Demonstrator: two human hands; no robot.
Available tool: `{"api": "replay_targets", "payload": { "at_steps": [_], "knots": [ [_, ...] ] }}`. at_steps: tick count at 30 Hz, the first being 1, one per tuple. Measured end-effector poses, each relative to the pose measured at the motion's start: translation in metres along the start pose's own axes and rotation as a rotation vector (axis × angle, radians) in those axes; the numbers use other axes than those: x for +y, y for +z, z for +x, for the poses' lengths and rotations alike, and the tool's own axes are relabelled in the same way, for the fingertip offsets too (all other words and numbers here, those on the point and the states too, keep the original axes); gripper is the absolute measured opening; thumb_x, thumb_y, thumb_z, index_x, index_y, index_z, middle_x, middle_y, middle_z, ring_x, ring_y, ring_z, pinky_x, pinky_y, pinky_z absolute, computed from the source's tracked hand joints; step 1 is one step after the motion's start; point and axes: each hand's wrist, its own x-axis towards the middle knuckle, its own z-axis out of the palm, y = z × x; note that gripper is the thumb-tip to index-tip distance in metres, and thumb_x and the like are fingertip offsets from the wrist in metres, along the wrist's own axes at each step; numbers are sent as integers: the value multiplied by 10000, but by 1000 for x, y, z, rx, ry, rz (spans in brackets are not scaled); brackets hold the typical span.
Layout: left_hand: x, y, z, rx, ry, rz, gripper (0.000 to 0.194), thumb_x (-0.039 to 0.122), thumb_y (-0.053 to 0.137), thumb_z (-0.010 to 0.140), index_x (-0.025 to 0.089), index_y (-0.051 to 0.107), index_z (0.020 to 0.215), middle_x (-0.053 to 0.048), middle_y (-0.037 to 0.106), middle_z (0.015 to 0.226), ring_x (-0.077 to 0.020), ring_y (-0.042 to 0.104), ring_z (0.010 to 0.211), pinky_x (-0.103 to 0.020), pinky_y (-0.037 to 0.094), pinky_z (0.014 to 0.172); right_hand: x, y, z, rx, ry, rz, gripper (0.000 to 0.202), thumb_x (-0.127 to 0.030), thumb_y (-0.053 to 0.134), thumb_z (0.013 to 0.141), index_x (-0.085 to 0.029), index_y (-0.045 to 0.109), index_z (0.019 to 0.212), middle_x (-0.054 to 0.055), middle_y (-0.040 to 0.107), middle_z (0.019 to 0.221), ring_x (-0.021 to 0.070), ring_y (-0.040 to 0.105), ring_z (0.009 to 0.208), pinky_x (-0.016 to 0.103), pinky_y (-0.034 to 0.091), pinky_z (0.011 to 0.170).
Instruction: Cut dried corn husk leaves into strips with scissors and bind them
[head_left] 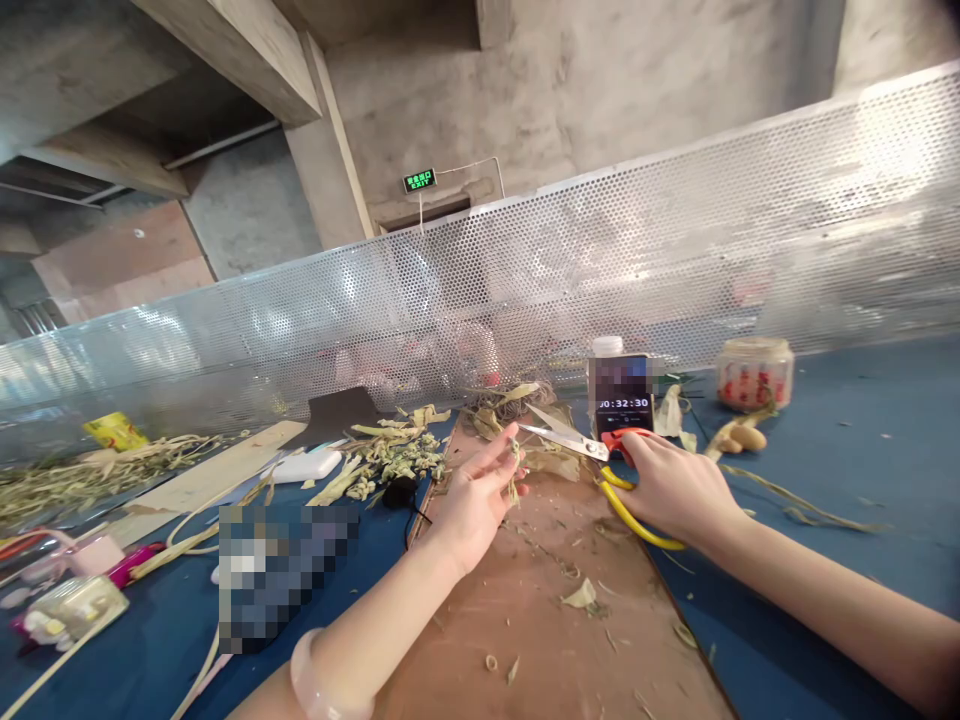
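My left hand (484,495) pinches a small knotted piece of dried plant fibre (516,468) between thumb and fingers, above a brown board (555,620). In my right hand (675,490) is a pair of scissors (596,447) with one red and one yellow handle loop. Their blades are spread apart and point left, toward my left fingertips and the fibre piece. Part of the piece is hidden by my fingers. Dried leaf scraps (581,595) and short trimmings lie on the board below my hands.
A heap of knotted fibre pieces (405,455) lies left of the board. Behind the scissors stands a phone (622,405) showing a timer. A jar (754,375) is at the right. Dried stalks (97,475) lie far left. A perforated metal screen (525,270) closes off the back.
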Motion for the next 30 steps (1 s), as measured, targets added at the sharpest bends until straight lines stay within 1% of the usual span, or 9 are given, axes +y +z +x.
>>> {"api": "replay_targets", "payload": {
  "at_steps": [7, 14, 20, 23, 25, 28, 30],
  "knots": [
    [0, 1, -1, 26, -11, 4, 392, 126, 716, 697, 247, 683, 1068, -12, 610, 853, -90, 535, 724, -257, 442, 705, -1, -3, 0, 1, 17, -33, 321, -432, 512, 730, -189, 575, 930, 88, 680, 1061, 264, 648, 850, 293, 403, 539],
    [0, -1, 0, -5, -5, 9, 384, 128, 709, 706, 245, 682, 1071, -20, 609, 875, -95, 535, 735, -261, 441, 713, 0, -2, 0, 49, 4, -17, 307, -417, 526, 718, -187, 585, 914, 109, 674, 1040, 271, 633, 852, 297, 408, 537],
    [0, 3, -4, -36, -21, -4, 355, 117, 690, 717, 219, 688, 1056, -24, 600, 873, -91, 525, 725, -251, 436, 688, 3, -2, 2, 56, 31, -3, 248, -387, 503, 719, -203, 572, 870, 87, 687, 994, 266, 639, 826, 292, 398, 515],
    [1, 4, -4, -42, -25, -5, 367, 113, 694, 710, 222, 685, 1061, -21, 602, 862, -89, 529, 715, -252, 440, 686, 5, -1, 3, 80, 15, 0, 257, -391, 511, 716, -202, 578, 875, 88, 687, 991, 266, 638, 838, 292, 403, 519],
    [4, 1, -1, -22, 5, 19, 390, 120, 701, 705, 229, 674, 1079, -21, 606, 868, -92, 541, 725, -249, 444, 687, 5, 0, 2, 90, -5, -2, 270, -396, 520, 713, -201, 581, 890, 85, 687, 999, 262, 638, 842, 286, 401, 514],
    [12, -8, 5, 34, 78, 105, 410, 137, 705, 702, 222, 656, 1100, -34, 618, 884, -106, 567, 751, -244, 452, 685, 6, 3, 0, 91, -57, -19, 271, -383, 522, 717, -200, 577, 908, 80, 686, 1010, 257, 637, 873, 273, 394, 512],
    [15, -15, 10, 57, 69, 173, 396, 130, 694, 704, 204, 650, 1091, -51, 628, 908, -121, 586, 748, -255, 463, 678, 6, 4, -1, 94, -132, -36, 266, -377, 527, 721, -196, 571, 911, 83, 683, 1004, 256, 632, 897, 270, 396, 523]
  ]
}}
